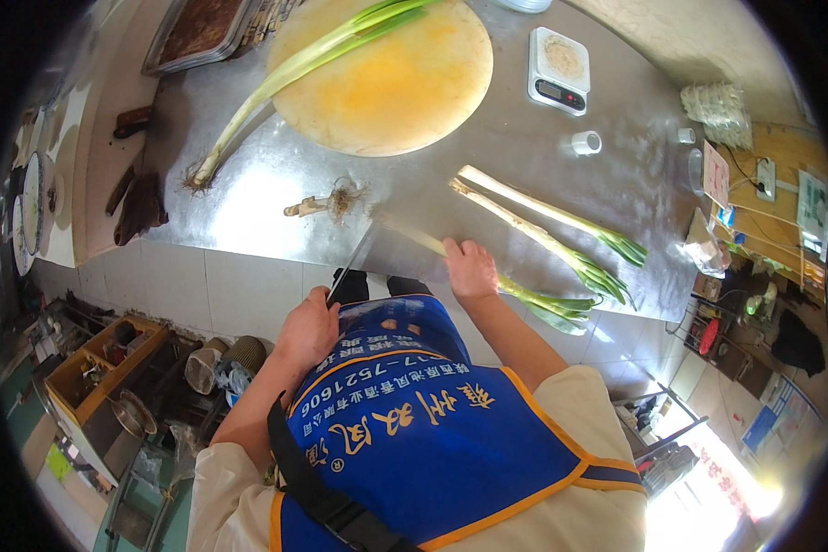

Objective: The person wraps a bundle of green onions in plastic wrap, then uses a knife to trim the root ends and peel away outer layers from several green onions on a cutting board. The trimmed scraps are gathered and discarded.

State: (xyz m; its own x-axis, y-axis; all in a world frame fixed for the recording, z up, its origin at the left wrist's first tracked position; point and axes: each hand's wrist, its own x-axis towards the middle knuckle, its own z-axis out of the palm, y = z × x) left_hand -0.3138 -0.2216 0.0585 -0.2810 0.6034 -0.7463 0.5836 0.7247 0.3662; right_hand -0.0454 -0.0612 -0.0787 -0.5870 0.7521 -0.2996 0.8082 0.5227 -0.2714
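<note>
My left hand (310,326) is closed around the handle of a knife (352,263), whose blade points up over the table's front edge. My right hand (472,270) grips a large green onion (424,239). The onion's pale end reaches left towards the blade and is blurred, so I cannot tell whether they touch. Its green leaves (555,307) hang past the table edge. Cut-off root ends (331,203) lie beyond the knife. To the right rest two green onions without roots, a farther one (545,210) and a nearer one (541,238).
A whole rooted green onion (276,83) lies across a round cutting board (400,103) on the metal table (635,179). A digital scale (559,69) and a small white cup (586,143) stand back right. Metal trays (200,31) are back left, with a dark glove-like thing (140,207) below.
</note>
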